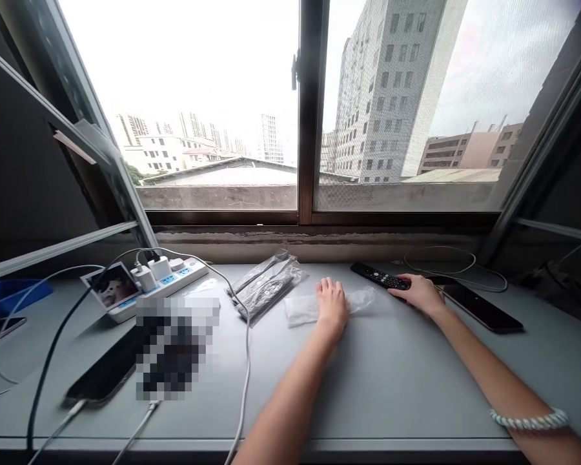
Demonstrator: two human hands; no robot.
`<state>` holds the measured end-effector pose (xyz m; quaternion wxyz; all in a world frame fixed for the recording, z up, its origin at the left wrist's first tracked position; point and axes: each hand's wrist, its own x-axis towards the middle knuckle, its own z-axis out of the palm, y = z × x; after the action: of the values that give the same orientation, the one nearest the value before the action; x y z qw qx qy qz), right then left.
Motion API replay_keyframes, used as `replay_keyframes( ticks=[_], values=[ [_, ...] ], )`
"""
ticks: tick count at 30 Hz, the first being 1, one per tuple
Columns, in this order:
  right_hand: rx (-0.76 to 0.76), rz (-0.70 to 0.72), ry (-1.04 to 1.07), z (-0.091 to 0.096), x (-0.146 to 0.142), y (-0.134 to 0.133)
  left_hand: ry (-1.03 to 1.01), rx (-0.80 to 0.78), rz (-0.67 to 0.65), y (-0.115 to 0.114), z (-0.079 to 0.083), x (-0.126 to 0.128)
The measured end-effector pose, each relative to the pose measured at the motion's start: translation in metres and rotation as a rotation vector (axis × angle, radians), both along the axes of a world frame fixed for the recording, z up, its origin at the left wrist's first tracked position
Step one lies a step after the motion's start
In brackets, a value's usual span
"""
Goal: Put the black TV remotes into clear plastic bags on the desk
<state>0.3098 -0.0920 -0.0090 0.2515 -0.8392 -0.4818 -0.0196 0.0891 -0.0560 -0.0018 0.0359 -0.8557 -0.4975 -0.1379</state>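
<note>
My left hand (332, 303) lies flat, fingers stretched out, on an empty clear plastic bag (363, 300) in the middle of the grey table (368, 387). My right hand (419, 292) rests on the near end of a black remote control (380, 277) that lies just right of the bag; the fingers curl over it. A bead bracelet (530, 421) sits on my right wrist. To the left of the bag lie bagged black remotes (266, 284).
A white power strip (162, 281) with chargers and cables stands at the left, with a small photo card (111, 284) against it. A black phone (101, 374) lies at the front left, another dark phone (481, 309) at the right. A white cable (458, 266) loops by the window.
</note>
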Motion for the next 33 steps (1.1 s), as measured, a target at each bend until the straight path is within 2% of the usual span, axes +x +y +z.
replay_keyframes(
  ticks=[4,8,10,13,16,20,23,33],
  values=[
    [0.123,0.036,-0.062,0.013,-0.016,-0.005,0.041,0.034,-0.119,-0.002,-0.003,0.003],
    [0.304,0.203,-0.081,0.030,-0.040,-0.008,0.036,0.067,-0.189,-0.003,-0.008,0.004],
    [0.276,0.335,-0.050,0.032,-0.051,-0.008,0.026,0.056,-0.180,-0.004,-0.009,0.003],
    [0.135,0.553,-0.061,0.027,-0.062,-0.011,0.016,0.037,-0.150,-0.004,-0.009,0.000],
    [0.009,0.671,-0.059,0.020,-0.067,-0.013,0.015,0.045,-0.141,-0.005,-0.010,-0.003],
    [-0.093,0.696,-0.031,0.017,-0.065,-0.012,0.031,0.061,-0.123,-0.004,-0.009,-0.009],
    [-0.108,0.672,-0.013,0.018,-0.061,-0.011,0.034,0.074,-0.071,0.000,-0.007,-0.015],
    [-0.070,0.647,-0.018,0.017,-0.057,-0.008,-0.049,-0.008,0.315,0.024,0.005,-0.050]
  ],
)
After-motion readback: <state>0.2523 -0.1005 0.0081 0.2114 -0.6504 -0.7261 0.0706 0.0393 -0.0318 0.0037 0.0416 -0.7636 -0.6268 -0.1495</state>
